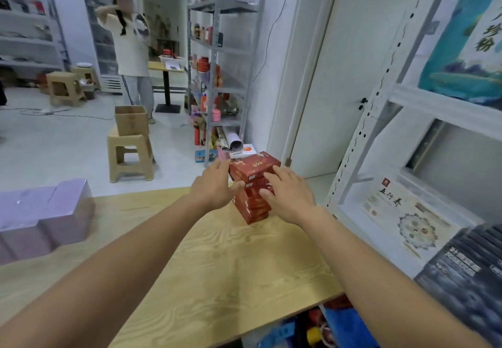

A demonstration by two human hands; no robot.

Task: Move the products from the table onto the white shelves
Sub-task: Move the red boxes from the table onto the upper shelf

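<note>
A stack of several red boxes [254, 184] stands on the far right part of the wooden table [206, 260]; its top box sits slightly askew. My left hand [214, 184] lies against the stack's left side, fingers straight, thumb touching the front of a box. My right hand [289, 194] lies against the stack's right side, with the fingers lightly bent over the box fronts. The white shelves [402, 136] stand right of the table; a cream box with a printed lid [407, 217] and a dark box [467, 274] lie on a low shelf.
Pale purple boxes [43, 214] sit on the table's left. Beyond the table are a beige stool with a cardboard box [131, 141], a grey metal rack [217, 76] full of goods, and a person standing [130, 49] at the back. A white door [339, 76] is behind the stack.
</note>
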